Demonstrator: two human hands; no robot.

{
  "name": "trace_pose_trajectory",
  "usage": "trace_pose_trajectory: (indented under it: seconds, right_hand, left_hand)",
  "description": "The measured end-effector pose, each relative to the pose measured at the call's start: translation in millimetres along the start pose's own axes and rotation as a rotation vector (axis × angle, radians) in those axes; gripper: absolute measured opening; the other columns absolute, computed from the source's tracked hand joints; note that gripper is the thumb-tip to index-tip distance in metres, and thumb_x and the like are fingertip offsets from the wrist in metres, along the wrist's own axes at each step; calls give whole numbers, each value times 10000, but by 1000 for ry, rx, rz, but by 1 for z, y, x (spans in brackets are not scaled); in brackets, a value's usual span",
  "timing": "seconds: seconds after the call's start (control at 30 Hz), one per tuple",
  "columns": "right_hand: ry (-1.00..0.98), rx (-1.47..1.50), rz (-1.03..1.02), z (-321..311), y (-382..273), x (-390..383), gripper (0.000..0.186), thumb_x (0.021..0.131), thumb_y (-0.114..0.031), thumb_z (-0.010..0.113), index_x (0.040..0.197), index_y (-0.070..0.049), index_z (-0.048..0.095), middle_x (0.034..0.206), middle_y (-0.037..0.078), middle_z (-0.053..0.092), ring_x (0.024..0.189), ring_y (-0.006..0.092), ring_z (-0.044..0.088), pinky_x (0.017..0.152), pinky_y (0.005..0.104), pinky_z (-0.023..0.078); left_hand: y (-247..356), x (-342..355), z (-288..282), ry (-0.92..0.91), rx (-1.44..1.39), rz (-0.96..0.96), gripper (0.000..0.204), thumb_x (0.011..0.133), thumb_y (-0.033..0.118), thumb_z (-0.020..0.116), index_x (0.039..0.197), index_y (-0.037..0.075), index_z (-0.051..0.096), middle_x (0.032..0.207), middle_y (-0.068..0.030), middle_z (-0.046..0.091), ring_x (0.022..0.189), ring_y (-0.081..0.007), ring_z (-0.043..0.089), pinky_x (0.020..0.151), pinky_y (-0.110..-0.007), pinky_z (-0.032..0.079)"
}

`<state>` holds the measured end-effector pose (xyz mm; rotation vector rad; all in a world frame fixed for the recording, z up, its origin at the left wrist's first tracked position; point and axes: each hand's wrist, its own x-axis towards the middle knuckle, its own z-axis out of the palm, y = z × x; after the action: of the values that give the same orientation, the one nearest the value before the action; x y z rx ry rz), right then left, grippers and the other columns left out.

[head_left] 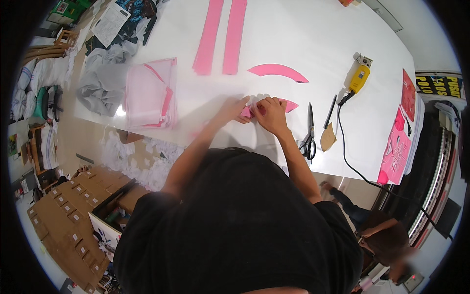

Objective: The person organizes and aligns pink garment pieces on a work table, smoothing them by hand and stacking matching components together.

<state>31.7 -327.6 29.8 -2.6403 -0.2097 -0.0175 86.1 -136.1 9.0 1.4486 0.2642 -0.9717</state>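
Close in front of my body, both hands meet over a curved pink fabric piece (292, 106) on the white table. My left hand (236, 110), slightly blurred, pinches its left end. With bent fingers my right hand (272, 113) grips the piece just beside it, and the right end sticks out past the knuckles. Just beyond the hands lies another curved pink piece (279, 69), flat. Two long pink strips (234, 41) run away toward the far side. Black scissors (310, 134) lie to the right of my right hand.
A yellow electric cutter (360, 78) with a black cord lies at right, near a dark slim tool (330, 111) and a tan pattern piece (328, 137). At left are a clear bag (151, 95) and grey cloth (100, 81). Another person (377, 228) is at lower right.
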Motion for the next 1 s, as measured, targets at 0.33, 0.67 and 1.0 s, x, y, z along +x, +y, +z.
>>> trace_pose_trajectory:
  seconds: [0.33, 0.67, 1.0]
  right_hand:
    - [218, -4, -34, 14, -7, -11, 146, 914, -252, 696, 972, -122, 732, 949, 20, 683, 959, 248, 620, 839, 463, 352]
    - [227, 157, -17, 12, 7, -35, 198, 899, -197, 750, 1081, -119, 753, 1062, 37, 710, 1011, 241, 620, 905, 433, 362]
    - [200, -102, 191, -22, 86, -33, 242, 888, -136, 708, 1130, -132, 718, 1207, 46, 665, 1164, 284, 554, 1004, 482, 322]
  left_hand:
    - [-10, 5, -11, -75, 139, 76, 664, 1038, 521, 590, 1032, -143, 590, 805, -114, 589, 687, -303, 764, 645, -363, 665]
    - [-28, 15, -28, -179, 488, 324, 509, 977, 385, 719, 989, -123, 685, 819, -166, 716, 717, -251, 767, 638, -335, 647]
    - [4, -13, -7, -69, 387, 119, 338, 917, 194, 673, 922, -142, 706, 826, -189, 744, 724, -225, 771, 659, -328, 639]
